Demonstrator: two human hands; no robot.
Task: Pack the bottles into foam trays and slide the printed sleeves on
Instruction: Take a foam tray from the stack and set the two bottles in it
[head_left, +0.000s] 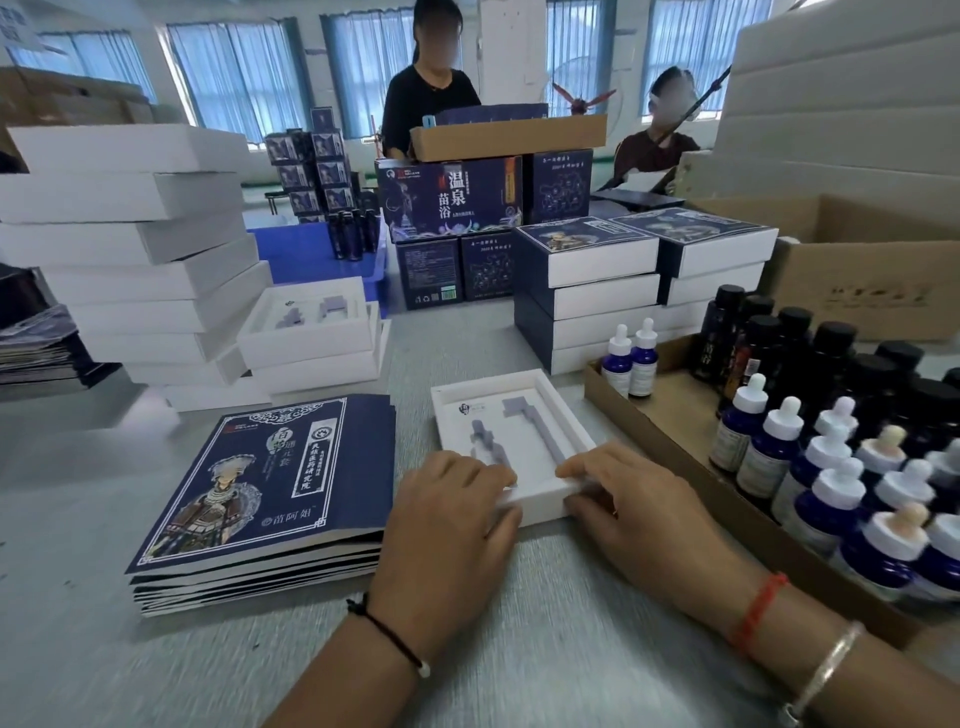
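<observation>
A: Scanning from the left: sleeve stack (260, 499) flat on table (104, 649), then left hand (447, 525) gripping near edge of foam tray (519, 447).
B: Right side?
A: Right hand (623, 509) gripping same edge. Tray slots empty. Dropper bottles (831, 467) upright in cardboard tray (675, 410), far right.
</observation>
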